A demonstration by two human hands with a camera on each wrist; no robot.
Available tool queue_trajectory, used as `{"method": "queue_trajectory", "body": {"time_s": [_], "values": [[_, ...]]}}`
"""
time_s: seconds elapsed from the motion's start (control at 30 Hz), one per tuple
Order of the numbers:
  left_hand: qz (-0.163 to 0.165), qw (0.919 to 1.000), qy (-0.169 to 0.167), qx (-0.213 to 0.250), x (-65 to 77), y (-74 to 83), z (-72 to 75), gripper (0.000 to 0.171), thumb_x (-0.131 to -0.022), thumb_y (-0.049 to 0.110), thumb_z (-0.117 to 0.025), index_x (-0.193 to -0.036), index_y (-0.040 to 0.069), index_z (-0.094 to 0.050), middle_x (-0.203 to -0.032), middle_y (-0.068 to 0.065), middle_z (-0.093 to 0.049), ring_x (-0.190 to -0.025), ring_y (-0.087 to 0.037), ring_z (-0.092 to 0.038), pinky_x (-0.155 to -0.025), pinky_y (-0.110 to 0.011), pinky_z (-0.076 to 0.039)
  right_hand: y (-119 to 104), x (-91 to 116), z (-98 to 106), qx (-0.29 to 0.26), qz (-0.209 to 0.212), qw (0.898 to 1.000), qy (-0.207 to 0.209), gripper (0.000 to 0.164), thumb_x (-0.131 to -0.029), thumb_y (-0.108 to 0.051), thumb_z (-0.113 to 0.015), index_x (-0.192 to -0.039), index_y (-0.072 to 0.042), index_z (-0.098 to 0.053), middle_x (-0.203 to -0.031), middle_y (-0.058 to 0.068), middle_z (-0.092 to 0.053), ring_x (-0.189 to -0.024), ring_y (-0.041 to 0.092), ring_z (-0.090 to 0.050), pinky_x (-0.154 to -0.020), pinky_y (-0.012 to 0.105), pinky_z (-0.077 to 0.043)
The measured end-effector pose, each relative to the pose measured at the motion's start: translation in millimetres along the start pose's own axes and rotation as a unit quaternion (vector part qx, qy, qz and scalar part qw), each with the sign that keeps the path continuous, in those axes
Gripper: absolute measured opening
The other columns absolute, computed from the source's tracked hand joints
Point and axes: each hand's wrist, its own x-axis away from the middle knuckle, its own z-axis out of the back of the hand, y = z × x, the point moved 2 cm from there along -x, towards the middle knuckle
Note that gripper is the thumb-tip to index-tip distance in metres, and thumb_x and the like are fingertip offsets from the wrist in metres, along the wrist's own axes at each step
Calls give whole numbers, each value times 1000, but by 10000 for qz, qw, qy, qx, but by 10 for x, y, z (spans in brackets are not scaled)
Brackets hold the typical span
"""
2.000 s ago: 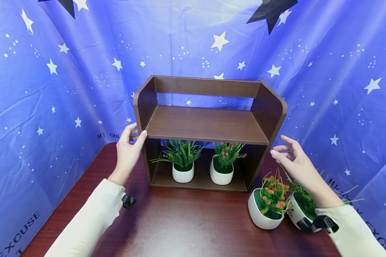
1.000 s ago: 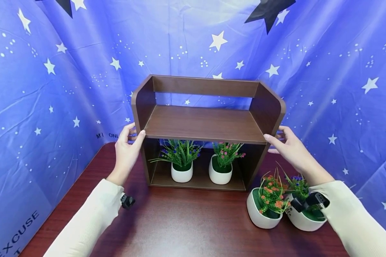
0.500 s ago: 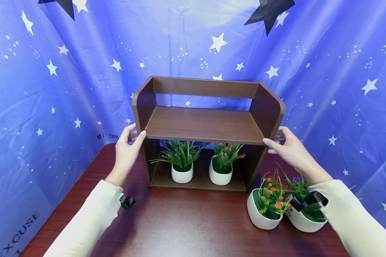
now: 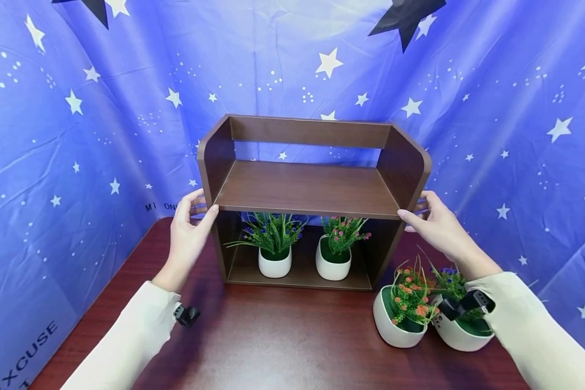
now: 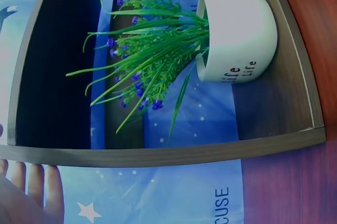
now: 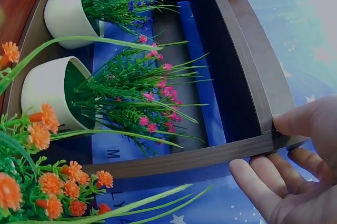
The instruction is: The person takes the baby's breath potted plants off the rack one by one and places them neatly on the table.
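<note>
A dark brown two-tier wooden shelf [image 4: 302,187] stands on the table. My left hand [image 4: 186,234] grips its left side panel, thumb at the front edge and fingers along the outside. On the opposite panel, my right hand [image 4: 441,227] holds on the same way at middle-board height; the right wrist view shows its thumb [image 6: 297,121] on the front edge. The lower tier bears two white pots, one with blue flowers [image 4: 275,265] on the left, one with pink flowers [image 4: 332,266] on the right. The upper tier is bare.
Right of the shelf, a white pot with orange flowers [image 4: 401,325] stands on the reddish-brown table [image 4: 283,336]. Beside it is another white pot with blue flowers [image 4: 463,333], partly behind the right wrist's camera. A blue star-patterned curtain [image 4: 292,54] surrounds the table.
My right hand has come in from beside the shelf and taken hold of its right panel. My left hand has slid slightly down its panel. The shelf and pots stay in place.
</note>
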Motion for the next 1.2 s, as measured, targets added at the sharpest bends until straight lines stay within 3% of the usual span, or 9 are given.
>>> {"method": "queue_trajectory", "body": {"time_s": [0.2,0.33,0.4,0.57,0.77,1.0,1.2], "values": [[-915,9948,292,333,203,303,48,39,-89,-9,-67,-127,-8,-59,-109,-26,-58,-97,-25,-58,-81,-22,-49,10,-6,-17,55,-25,10000,9,63,-104,-35,-55,-144,4,-26,-124,25,-46,-104,36,-58,-77,24,-56],[-1273,9904,145,518,318,372,33,39,-86,-14,-66,-124,-12,-58,-106,-28,-58,-95,-26,-59,-82,-24,-50,22,-10,-22,-7,32,10000,23,61,-104,-31,-54,-143,5,-25,-124,25,-45,-102,34,-57,-76,20,-55],[-1270,9898,-80,634,364,363,3,40,-85,-16,-66,-124,-13,-57,-105,-27,-59,-93,-23,-60,-80,-23,-50,24,-11,-25,-73,67,9999,15,59,-104,-29,-54,-142,5,-25,-123,25,-45,-101,33,-56,-75,19,-54],[-905,9877,-787,999,470,301,-109,40,-87,-15,-65,-126,-13,-56,-107,-25,-61,-92,-16,-63,-78,-22,-52,23,-29,-37,-205,96,9997,-67,56,-105,-27,-53,-140,5,-23,-122,24,-43,-102,31,-53,-77,19,-54],[-741,9801,-1579,944,673,255,-306,36,-89,-10,-66,-125,-9,-59,-109,-21,-65,-94,-19,-65,-79,-29,-56,32,-63,-53,-214,127,9997,-61,53,-104,-25,-54,-136,5,-24,-119,22,-43,-101,27,-54,-81,27,-57],[-885,9704,-1985,1053,898,165,-603,36,-87,-13,-67,-121,-7,-61,-107,-18,-67,-91,-28,-67,-74,-35,-58,46,-70,-44,-334,268,9991,-11,50,-104,-22,-54,-134,5,-25,-117,22,-43,-96,20,-55,-77,19,-55],[-724,9591,-2476,1163,1091,81,-841,38,-86,-10,-69,-123,-2,-62,-105,-16,-68,-94,-38,-66,-77,-43,-58,48,-60,-44,-357,340,9988,32,49,-104,-20,-53,-133,6,-24,-117,23,-43,-94,16,-55,-77,22,-56]]}}
